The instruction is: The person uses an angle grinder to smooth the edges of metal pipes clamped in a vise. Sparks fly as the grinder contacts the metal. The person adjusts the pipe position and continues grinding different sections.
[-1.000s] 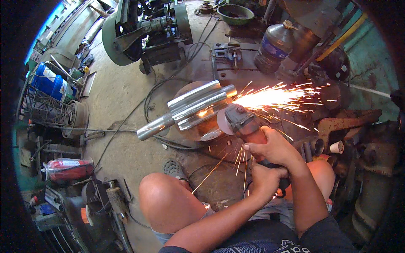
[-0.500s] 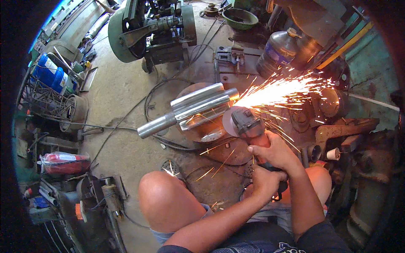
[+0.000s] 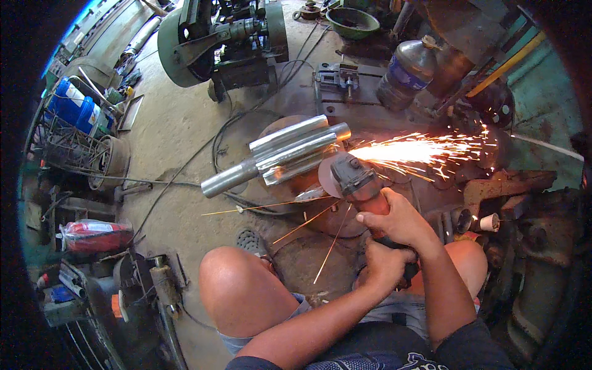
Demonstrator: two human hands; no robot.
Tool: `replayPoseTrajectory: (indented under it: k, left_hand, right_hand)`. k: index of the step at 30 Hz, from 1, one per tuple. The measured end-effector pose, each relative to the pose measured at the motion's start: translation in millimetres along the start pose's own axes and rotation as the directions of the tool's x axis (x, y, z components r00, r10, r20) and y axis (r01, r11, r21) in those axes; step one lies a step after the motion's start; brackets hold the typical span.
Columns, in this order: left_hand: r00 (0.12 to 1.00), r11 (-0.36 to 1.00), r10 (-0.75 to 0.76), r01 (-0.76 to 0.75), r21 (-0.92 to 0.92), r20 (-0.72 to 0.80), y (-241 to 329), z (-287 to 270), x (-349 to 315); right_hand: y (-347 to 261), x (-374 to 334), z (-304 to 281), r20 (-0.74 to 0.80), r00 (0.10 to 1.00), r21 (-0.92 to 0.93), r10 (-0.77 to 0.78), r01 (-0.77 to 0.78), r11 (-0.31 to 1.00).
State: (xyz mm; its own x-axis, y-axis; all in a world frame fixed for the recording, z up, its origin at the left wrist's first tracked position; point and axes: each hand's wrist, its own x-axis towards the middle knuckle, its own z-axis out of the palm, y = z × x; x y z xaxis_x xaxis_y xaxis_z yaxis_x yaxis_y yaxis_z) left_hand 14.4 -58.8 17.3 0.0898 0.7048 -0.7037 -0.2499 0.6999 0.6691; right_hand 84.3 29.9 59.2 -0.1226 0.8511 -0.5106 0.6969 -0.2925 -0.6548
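An angle grinder (image 3: 357,180) with a red body and dark head is in both my hands. My right hand (image 3: 401,217) is wrapped round its front body. Lower down, my left hand (image 3: 388,262) grips the rear handle. The grinder's disc (image 3: 330,176) meets the right end of a shiny metal shaft with lengthwise ribs (image 3: 293,151), and bright sparks (image 3: 413,149) spray to the right. The shaft's plain, narrower end points to the lower left. Beneath it is a round, rusty brown support (image 3: 271,131), mostly hidden by the shaft.
Black cables (image 3: 216,139) run across the floor around the work. A green machine (image 3: 225,43) stands beyond, with a vise (image 3: 339,79) and a large plastic bottle (image 3: 407,73) at the far right. A wrapped red cylinder (image 3: 95,235) lies left. Rusty metal parts (image 3: 509,185) crowd the right side.
The grinder has shifted slightly left and its disc sits a little lower against the shaft. The spark stream has turned from up-right to nearly level. Both hands keep their grip.
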Motion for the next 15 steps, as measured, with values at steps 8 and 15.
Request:
replayPoseTrajectory:
  k: [8,15]
  left_hand:
    - [0.982,0.982,0.183,-0.184,-0.04,-0.036,-23,-19,3]
    - [0.997,0.993,0.054,-0.059,-0.104,-0.05,-32,-37,-1]
  right_hand:
    - [-8,2,27,0.08,0.992,0.065,-0.099,0.094,0.993]
    - [-20,4,47,0.108,0.989,-0.058,-0.101,0.107,0.993]
